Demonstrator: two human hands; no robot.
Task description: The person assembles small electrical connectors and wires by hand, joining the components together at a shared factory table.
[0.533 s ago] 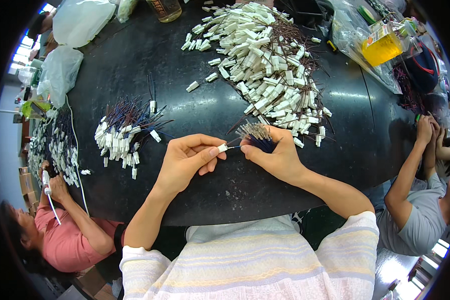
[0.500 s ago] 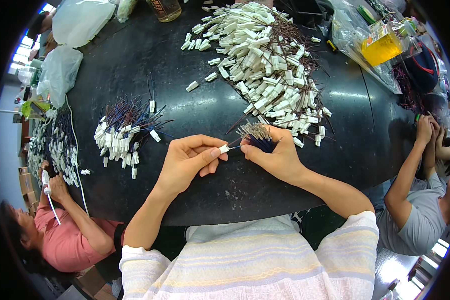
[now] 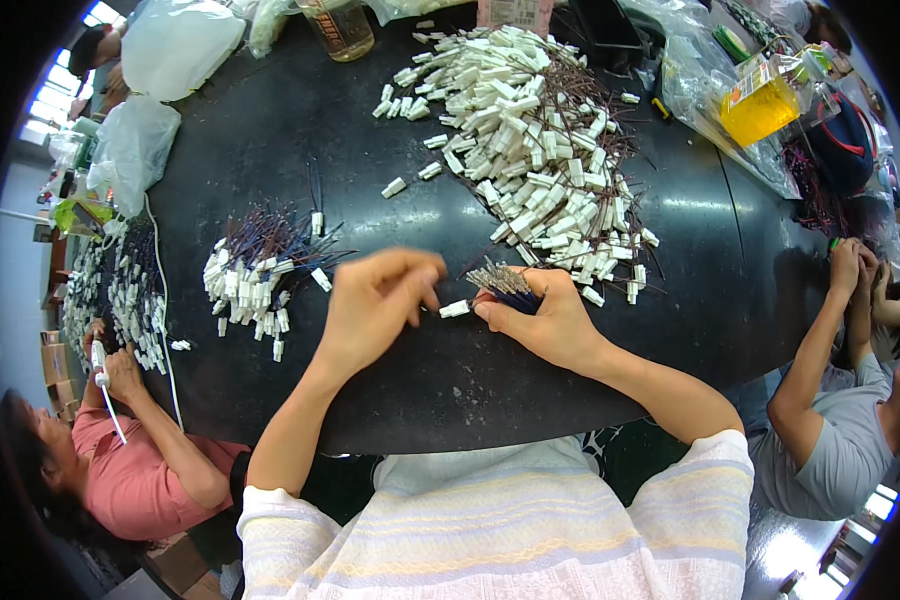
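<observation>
My right hand point(image 3: 555, 315) is closed round a bundle of dark blue wires point(image 3: 510, 285) with pale stripped tips. Just beyond its thumb and fingertip a white plastic connector point(image 3: 455, 309) sticks out to the left, apparently held by its wire. Beside that connector, my left hand point(image 3: 385, 300) is apart from it, fingers bent and smeared by motion; whether they hold anything is hidden. A smaller pile of white connectors with blue and brown wires point(image 3: 250, 280) lies left of my left hand. Beyond my right hand rises a large heap of white connectors with brown wires point(image 3: 530, 130).
At left, a person in pink point(image 3: 150, 460) holds a white tool near more connectors. A person in grey point(image 3: 830, 430) sits at right. Plastic bags point(image 3: 135, 150), a bottle point(image 3: 338, 30) and a yellow-liquid container point(image 3: 760, 105) stand round the black table point(image 3: 390, 420).
My left hand has let go of the white connector and drawn up and left, blurring. The connector stays at my right fingertips. The whole view has shifted slightly.
</observation>
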